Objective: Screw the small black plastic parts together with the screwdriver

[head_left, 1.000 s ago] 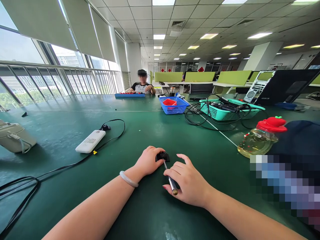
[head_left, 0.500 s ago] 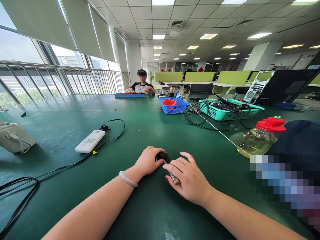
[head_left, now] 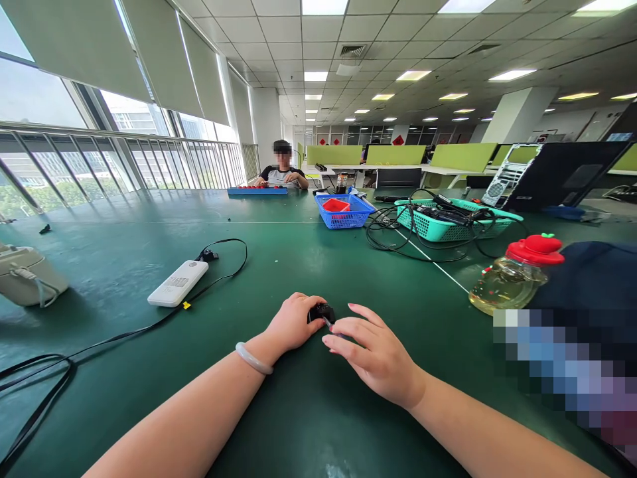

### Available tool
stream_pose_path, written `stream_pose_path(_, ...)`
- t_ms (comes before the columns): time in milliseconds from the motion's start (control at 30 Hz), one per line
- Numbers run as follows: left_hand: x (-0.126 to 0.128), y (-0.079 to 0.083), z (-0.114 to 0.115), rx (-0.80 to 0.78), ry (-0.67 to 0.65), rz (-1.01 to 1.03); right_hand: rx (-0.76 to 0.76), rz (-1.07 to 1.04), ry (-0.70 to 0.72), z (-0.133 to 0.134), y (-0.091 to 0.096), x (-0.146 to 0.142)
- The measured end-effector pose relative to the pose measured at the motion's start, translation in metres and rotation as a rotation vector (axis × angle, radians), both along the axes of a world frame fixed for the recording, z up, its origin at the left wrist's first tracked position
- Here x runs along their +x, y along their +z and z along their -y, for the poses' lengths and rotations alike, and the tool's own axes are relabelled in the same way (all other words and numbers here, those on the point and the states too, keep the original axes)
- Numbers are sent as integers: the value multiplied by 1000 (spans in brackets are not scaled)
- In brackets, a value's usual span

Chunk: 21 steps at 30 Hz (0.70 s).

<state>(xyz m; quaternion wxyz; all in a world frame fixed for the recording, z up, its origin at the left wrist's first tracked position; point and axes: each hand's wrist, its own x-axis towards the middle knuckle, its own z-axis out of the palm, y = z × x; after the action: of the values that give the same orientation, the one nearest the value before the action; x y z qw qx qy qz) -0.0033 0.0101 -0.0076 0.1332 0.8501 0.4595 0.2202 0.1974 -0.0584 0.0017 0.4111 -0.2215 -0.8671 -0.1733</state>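
My left hand (head_left: 293, 322) is closed round a small black part (head_left: 322, 311) and holds it down on the green table (head_left: 308, 265). My right hand (head_left: 371, 352) lies just right of it, fingers pinched on a thin screwdriver whose metal shaft (head_left: 328, 322) meets the black part. The screwdriver's handle is hidden under my right fingers. A pale bangle (head_left: 253, 358) sits on my left wrist.
A white power bank (head_left: 178, 283) with a black cable (head_left: 226, 265) lies to the left, a beige bag (head_left: 27, 279) at the far left. A red-capped glass bottle (head_left: 515, 279) stands right. Blue basket (head_left: 346, 211) and teal basket (head_left: 448, 222) with cables behind. A person sits at the far end.
My right hand has slid forward over the screwdriver, so its handle end no longer shows. My left hand and the black part have stayed in place.
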Motion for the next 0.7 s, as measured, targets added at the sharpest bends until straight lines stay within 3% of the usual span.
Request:
stream_pose_path(400, 0, -1, 0, -16, 19, 3, -72, 157, 111, 9, 1, -9)
stream_pose_path(700, 1, -2, 0, -5, 18, 3, -56, 156, 89, 9, 0, -9)
